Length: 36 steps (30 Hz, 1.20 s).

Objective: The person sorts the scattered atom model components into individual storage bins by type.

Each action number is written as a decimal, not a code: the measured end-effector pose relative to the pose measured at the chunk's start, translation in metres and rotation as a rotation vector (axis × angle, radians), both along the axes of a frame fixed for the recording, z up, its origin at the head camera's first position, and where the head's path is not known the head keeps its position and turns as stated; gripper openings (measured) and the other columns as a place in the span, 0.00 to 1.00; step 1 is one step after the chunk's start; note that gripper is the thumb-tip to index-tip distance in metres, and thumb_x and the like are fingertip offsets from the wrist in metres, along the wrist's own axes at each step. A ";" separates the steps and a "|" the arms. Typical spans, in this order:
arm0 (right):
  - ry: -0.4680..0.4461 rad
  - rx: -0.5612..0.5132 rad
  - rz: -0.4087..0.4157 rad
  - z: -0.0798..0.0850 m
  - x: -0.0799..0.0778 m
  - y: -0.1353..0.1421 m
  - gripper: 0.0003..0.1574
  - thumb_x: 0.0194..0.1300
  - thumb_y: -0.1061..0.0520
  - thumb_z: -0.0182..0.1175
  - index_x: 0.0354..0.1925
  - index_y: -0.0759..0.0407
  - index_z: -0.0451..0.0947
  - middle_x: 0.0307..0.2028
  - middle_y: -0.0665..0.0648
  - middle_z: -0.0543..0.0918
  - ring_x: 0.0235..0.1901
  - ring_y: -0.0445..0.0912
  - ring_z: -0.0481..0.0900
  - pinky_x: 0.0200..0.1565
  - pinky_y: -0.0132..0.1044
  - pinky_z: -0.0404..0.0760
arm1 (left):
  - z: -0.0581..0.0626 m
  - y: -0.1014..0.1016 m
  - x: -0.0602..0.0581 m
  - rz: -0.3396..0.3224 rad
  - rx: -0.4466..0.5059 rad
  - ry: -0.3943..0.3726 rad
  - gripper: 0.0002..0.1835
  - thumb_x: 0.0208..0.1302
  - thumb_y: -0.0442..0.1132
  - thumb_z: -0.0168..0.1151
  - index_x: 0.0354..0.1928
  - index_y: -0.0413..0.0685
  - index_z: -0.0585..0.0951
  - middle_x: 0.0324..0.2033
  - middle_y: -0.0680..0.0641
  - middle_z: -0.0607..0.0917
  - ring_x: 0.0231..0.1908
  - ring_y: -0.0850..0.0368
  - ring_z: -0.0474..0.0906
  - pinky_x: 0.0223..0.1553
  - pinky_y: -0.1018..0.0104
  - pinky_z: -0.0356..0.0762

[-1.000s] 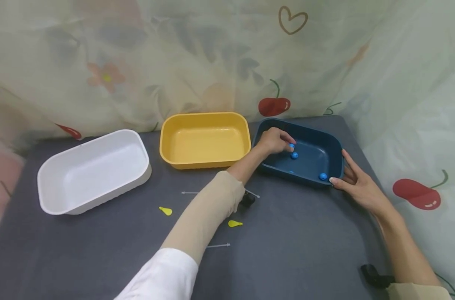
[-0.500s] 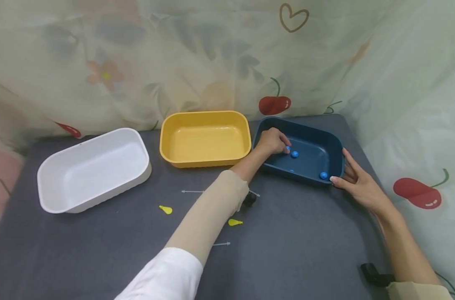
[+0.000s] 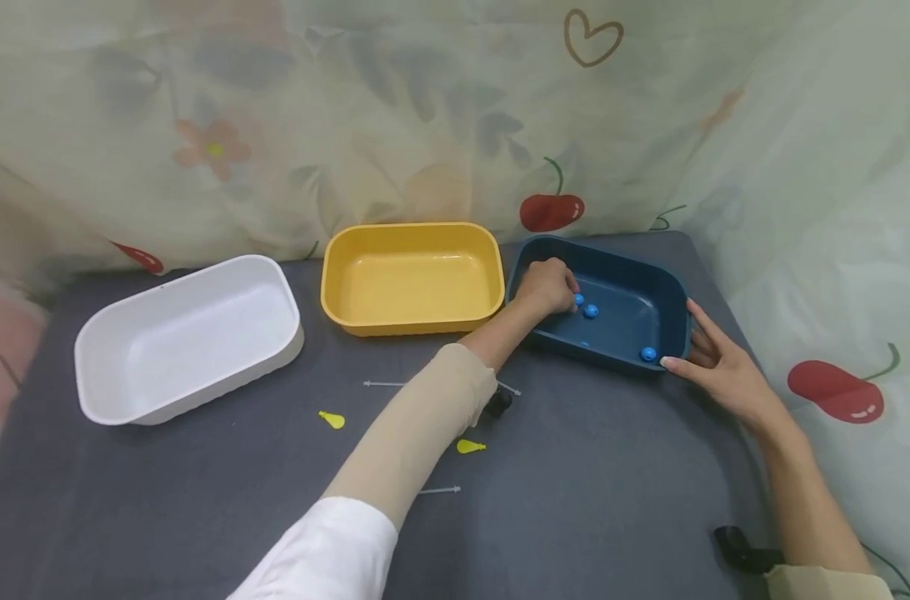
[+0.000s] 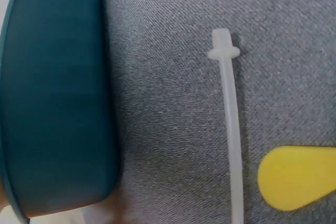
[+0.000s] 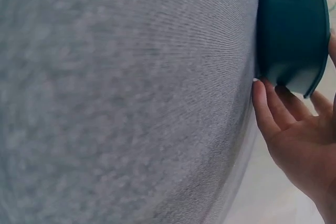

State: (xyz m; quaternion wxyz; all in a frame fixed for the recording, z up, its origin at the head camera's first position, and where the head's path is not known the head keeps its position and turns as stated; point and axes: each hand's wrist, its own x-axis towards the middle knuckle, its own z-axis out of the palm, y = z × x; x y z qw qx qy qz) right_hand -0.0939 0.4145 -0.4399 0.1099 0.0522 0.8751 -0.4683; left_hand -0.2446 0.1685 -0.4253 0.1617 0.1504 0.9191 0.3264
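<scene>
While your left hand (image 3: 548, 287) dips into the navy tray (image 3: 623, 312) over its near left corner, its fingers curl downward and a blue bead (image 3: 578, 299) appears pinched between thumb and finger, low over the tray floor. Whether that bead is lifted clear cannot be told. A second bead (image 3: 591, 311) lies just beside it, and a third bead (image 3: 649, 354) sits in the near right corner. Your right hand (image 3: 713, 379) grips the tray's right end, thumb at the near corner, fingers spread along the outer wall.

To the left stand a yellow tray (image 3: 413, 287) and, well apart from the navy one, a white tray (image 3: 188, 342). Your beige left sleeve (image 3: 417, 417) crosses above the gray cloth (image 3: 575, 483), where a yellow piece (image 3: 332, 420) and a thin white stick (image 3: 440, 490) lie near it.

The bead looks round and smooth, so an off-centre pinch could make it slip out and roll. Because the second bead is so close, a fingertip may knock it away. Should your right hand tilt or shove the tray, the loose beads would probably roll. Drawing back low, your sleeve could drag the small parts below.
</scene>
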 end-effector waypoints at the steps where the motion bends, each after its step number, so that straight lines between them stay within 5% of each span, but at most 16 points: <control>1: 0.006 0.010 0.001 0.000 0.000 0.000 0.59 0.69 0.47 0.63 0.77 0.27 0.30 0.75 0.69 0.52 0.68 0.69 0.62 0.42 0.20 0.73 | 0.001 0.000 0.000 -0.007 -0.006 0.006 0.09 0.60 0.38 0.72 0.43 0.51 0.88 0.41 0.54 0.85 0.41 0.59 0.76 0.40 0.69 0.77; 10: 0.073 0.127 0.034 0.012 -0.005 0.003 0.59 0.67 0.49 0.66 0.80 0.42 0.37 0.75 0.71 0.51 0.65 0.73 0.63 0.39 0.17 0.73 | 0.021 -0.018 0.004 -0.133 0.034 0.079 0.15 0.63 0.37 0.69 0.51 0.52 0.85 0.43 0.54 0.85 0.43 0.61 0.78 0.43 0.70 0.77; 14: 0.100 0.175 0.018 0.024 -0.006 -0.001 0.56 0.67 0.46 0.65 0.80 0.41 0.43 0.74 0.70 0.54 0.64 0.74 0.65 0.50 0.37 0.81 | 0.032 -0.034 0.006 -0.199 0.111 0.127 0.15 0.65 0.36 0.66 0.53 0.49 0.84 0.45 0.51 0.86 0.44 0.62 0.79 0.44 0.74 0.76; 18: 0.198 0.249 -0.017 0.033 -0.007 -0.009 0.53 0.65 0.44 0.67 0.79 0.41 0.50 0.77 0.60 0.52 0.68 0.68 0.61 0.59 0.61 0.70 | 0.041 -0.051 0.009 -0.221 0.169 0.171 0.13 0.68 0.36 0.63 0.54 0.49 0.84 0.46 0.51 0.86 0.45 0.62 0.79 0.45 0.76 0.75; 21: 0.292 0.276 -0.046 0.037 -0.005 -0.017 0.50 0.63 0.45 0.68 0.77 0.40 0.56 0.75 0.57 0.58 0.68 0.63 0.62 0.64 0.44 0.70 | 0.046 -0.062 0.014 -0.227 0.191 0.196 0.14 0.69 0.38 0.63 0.55 0.50 0.84 0.47 0.52 0.86 0.46 0.61 0.79 0.44 0.78 0.75; 25: 0.484 0.302 -0.053 0.039 -0.006 -0.028 0.44 0.60 0.54 0.72 0.72 0.43 0.68 0.65 0.59 0.74 0.59 0.46 0.75 0.52 0.15 0.67 | 0.050 -0.074 0.020 -0.222 0.227 0.202 0.15 0.68 0.38 0.64 0.56 0.50 0.83 0.46 0.52 0.85 0.45 0.61 0.78 0.44 0.78 0.75; 30: 0.708 0.267 -0.020 0.040 -0.009 -0.049 0.40 0.52 0.67 0.75 0.63 0.52 0.78 0.54 0.60 0.83 0.48 0.25 0.76 0.50 0.15 0.70 | 0.049 -0.090 0.026 -0.232 0.290 0.213 0.16 0.67 0.37 0.65 0.57 0.48 0.82 0.47 0.51 0.85 0.46 0.61 0.78 0.46 0.77 0.75; 36: 0.734 0.228 0.034 0.041 -0.009 -0.072 0.39 0.52 0.69 0.74 0.62 0.52 0.79 0.52 0.57 0.84 0.47 0.30 0.79 0.50 0.18 0.72 | 0.051 -0.119 0.034 -0.190 0.387 0.239 0.18 0.65 0.37 0.68 0.56 0.46 0.83 0.47 0.51 0.86 0.45 0.61 0.79 0.46 0.74 0.77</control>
